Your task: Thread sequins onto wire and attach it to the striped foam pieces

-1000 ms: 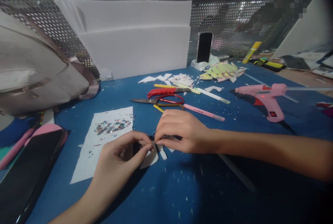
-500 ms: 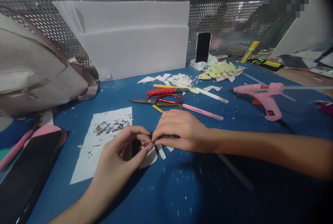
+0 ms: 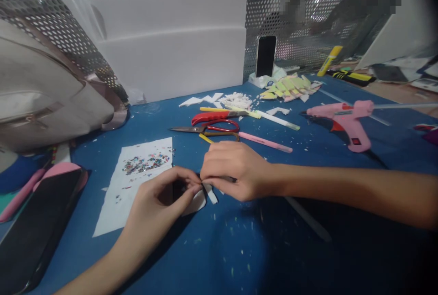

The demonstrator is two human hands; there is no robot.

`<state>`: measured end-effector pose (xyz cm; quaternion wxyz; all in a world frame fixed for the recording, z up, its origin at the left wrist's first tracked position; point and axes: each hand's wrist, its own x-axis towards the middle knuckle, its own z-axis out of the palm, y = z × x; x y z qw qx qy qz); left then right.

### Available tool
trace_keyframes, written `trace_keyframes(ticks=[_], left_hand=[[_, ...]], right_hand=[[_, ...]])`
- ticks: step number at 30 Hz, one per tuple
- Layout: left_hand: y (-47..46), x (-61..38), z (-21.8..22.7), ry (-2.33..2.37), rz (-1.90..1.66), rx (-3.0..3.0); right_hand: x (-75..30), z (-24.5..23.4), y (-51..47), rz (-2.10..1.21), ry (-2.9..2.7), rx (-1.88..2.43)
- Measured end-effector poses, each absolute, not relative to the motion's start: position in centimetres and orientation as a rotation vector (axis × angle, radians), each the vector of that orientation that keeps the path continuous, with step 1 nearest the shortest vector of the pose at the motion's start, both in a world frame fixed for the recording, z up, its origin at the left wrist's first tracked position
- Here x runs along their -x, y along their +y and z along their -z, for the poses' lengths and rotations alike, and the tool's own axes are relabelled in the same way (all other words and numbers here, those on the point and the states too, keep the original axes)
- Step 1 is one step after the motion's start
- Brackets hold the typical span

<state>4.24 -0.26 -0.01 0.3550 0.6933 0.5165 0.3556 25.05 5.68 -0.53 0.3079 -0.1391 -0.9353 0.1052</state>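
Note:
Over the blue table, the fingertips of my left hand (image 3: 164, 199) and my right hand (image 3: 236, 169) meet in a pinch. Whatever lies between them is too small and covered to name. Under the fingers rest a white rounded piece (image 3: 195, 204) and a white strip (image 3: 210, 193). Left of my left hand is a white paper sheet (image 3: 109, 213) with a scatter of colourful sequins (image 3: 145, 163) on it. Just beyond my right hand are scissors with red handles (image 3: 205, 128), a red-handled cutter (image 3: 210, 117) and a pink pen (image 3: 265, 142).
A pink glue gun (image 3: 354, 123) stands at the right, its cord trailing. White scraps (image 3: 236, 100), yellow-green scraps (image 3: 290, 88) and an upright phone (image 3: 266, 56) are at the back. A dark phone (image 3: 44, 226) and a grey bag (image 3: 51, 89) occupy the left. A translucent stick (image 3: 310, 219) lies near my right forearm.
My fingertips have drawn closer together, and the small orange-brown piece seen between them earlier is now covered. The view has tipped slightly downward.

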Motion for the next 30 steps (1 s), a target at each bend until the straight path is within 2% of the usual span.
trace_keyframes(ticks=[6, 14, 20, 30], left_hand=[[-0.18, -4.34, 0.06, 1.353, -0.858, -1.780], [-0.50, -4.24, -0.31, 1.440, -0.977, -1.871], [-0.47, -4.14, -0.12, 1.482, -0.935, -1.858], [-0.38, -4.25, -0.11, 1.470, -0.919, -1.825]], right_hand=[[-24.90, 0.36, 5.70, -0.238, -2.489, 0.264], [-25.21, 0.38, 5.84, -0.337, -2.468, 0.371], [-25.26, 0.03, 5.62, -0.395, -2.388, 0.386], [-25.29, 0.20, 5.75, -0.322, -2.403, 0.377]])
